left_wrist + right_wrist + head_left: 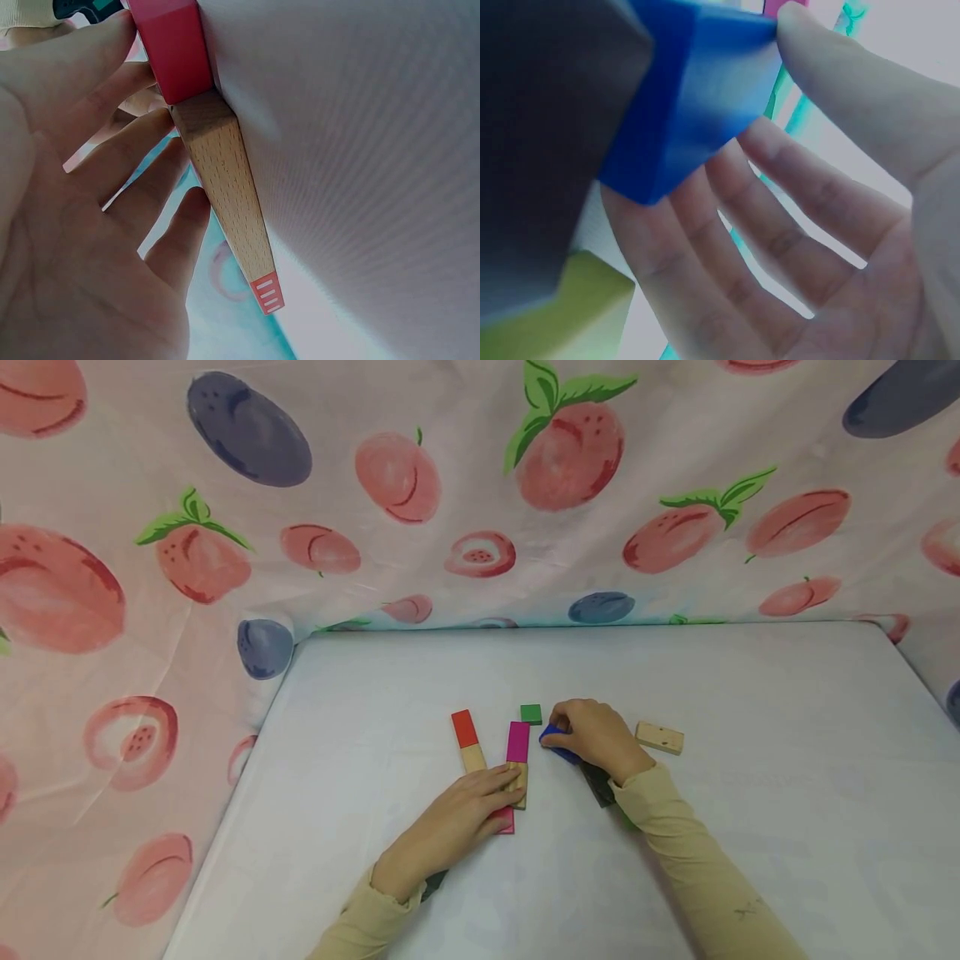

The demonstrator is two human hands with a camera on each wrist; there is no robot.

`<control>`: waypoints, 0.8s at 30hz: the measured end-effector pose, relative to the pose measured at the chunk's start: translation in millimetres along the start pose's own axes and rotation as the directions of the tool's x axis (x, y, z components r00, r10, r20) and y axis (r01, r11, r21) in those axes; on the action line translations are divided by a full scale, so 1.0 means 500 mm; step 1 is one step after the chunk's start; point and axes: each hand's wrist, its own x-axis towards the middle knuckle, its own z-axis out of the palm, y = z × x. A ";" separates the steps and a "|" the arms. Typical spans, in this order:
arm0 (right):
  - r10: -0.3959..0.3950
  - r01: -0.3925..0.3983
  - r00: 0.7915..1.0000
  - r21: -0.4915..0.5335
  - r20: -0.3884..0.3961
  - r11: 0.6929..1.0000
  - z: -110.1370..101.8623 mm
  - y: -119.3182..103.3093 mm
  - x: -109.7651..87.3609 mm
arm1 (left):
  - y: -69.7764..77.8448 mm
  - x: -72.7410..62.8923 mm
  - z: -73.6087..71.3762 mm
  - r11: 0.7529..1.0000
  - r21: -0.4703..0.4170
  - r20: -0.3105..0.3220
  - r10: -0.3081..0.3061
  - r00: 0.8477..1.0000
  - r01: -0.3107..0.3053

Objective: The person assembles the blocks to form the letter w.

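My left hand (450,818) touches a row of blocks with its fingers spread and fairly straight. Under its fingertips lie a plain wooden block (521,799) and a pink block (507,828); a magenta block (517,742) continues the row at the far end. In the left wrist view, the thumb meets the side of the pink block (176,52). To the right, my right hand (600,739) pinches a blue block (720,82) between thumb and fingers. A black block (598,787) and a green block (624,818) extend behind it toward me, partly hidden by the sleeve.
Left of the magenta block, a red block (464,728) joins a wooden one (473,758). A small green block (531,714) sits beyond, and a loose wooden block (659,737) lies right of my right hand. A dark piece (433,882) shows beneath the left wrist. Fruit-print cloth (480,485) walls the table.
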 end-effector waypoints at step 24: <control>0.047 -0.050 0.999 0.098 0.026 0.994 -0.004 0.005 0.001 | -0.001 0.001 0.000 1.000 -0.010 -0.002 -0.007 1.000 0.007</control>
